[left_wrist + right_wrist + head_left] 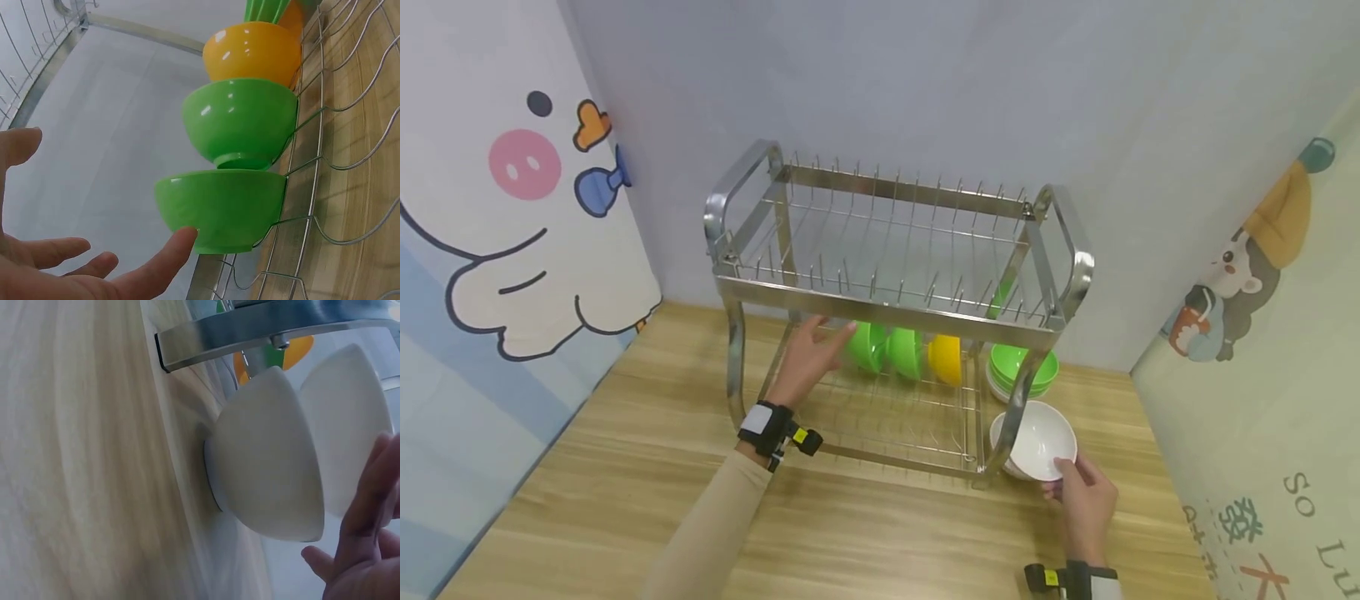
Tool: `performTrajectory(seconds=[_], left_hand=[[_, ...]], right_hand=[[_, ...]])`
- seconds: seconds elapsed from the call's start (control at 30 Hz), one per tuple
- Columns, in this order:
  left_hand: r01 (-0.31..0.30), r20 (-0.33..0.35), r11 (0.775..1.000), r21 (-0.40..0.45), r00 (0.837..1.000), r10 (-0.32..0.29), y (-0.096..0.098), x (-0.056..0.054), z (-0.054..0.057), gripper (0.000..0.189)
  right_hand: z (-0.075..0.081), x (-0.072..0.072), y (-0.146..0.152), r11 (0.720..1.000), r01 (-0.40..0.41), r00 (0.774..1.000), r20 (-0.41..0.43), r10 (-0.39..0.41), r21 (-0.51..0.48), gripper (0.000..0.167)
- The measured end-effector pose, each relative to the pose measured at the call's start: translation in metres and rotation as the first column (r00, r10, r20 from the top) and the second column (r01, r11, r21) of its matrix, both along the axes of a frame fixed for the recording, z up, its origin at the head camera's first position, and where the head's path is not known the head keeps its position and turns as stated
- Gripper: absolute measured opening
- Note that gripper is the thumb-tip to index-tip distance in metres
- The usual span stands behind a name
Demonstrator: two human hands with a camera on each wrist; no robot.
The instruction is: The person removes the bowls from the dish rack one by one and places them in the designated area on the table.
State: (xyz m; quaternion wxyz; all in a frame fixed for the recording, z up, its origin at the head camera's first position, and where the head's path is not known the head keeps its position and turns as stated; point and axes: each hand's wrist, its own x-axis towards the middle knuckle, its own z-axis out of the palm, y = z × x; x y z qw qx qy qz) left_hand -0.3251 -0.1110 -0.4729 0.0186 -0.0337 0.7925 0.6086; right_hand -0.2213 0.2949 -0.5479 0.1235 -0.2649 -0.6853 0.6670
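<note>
Inside the rack's lower tier, my left hand [805, 362] has its fingers spread and holds nothing. One fingertip overlaps the base of the nearest green bowl [219, 206] in the left wrist view. Behind that bowl stand a second green bowl [244, 122] and a yellow bowl [253, 53], all tipped on their sides in the wires. To the right of the rack, my right hand [1086, 500] pinches the rim of a white bowl [1043, 442], thumb inside. Another white bowl [269, 456] sits just below it on the table, as the right wrist view shows.
A two-tier metal dish rack [887, 315] stands on the wooden table [880, 533] against a pale wall. Nested green bowls [1024, 363] sit beside its right legs, behind the white ones. The rack's curved front right leg [225, 337] is close to the white bowls.
</note>
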Motion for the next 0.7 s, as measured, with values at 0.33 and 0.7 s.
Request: performTrajectory(seconds=[0.33, 0.7], left_hand=[[0.014, 0.092, 0.999, 0.047, 0.996, -0.019, 0.007, -0.032, -0.013, 0.091], [-0.011, 0.104, 0.992, 0.124, 0.995, -0.002, 0.015, -0.049, -0.026, 0.088]], right_hand=[[-0.007, -0.009, 0.000, 0.998, -0.055, 0.998, 0.002, 0.055, 0.002, 0.048], [-0.007, -0.012, 0.001, 0.997, -0.073, 0.997, 0.039, 0.073, 0.010, 0.052]])
